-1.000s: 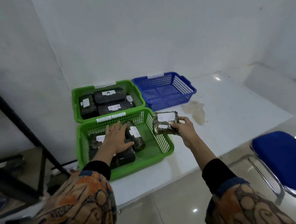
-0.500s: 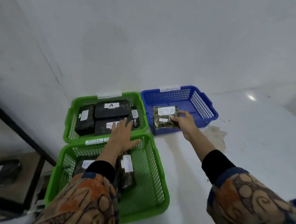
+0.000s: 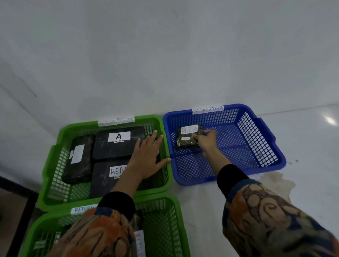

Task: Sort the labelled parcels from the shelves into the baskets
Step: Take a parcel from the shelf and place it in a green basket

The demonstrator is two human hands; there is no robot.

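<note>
Inside the blue basket, back left, the parcel now lies, moved from above the surface 1 second ago; the right hand still pinches its edge, the left hand hovers flat and empty, so release looks next.

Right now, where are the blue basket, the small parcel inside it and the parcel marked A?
blue basket [image 3: 256,139]: head view, its right wall.
small parcel [image 3: 186,142]: head view, wrapping below its label.
parcel marked A [image 3: 114,149]: head view, black top below the label.
</note>
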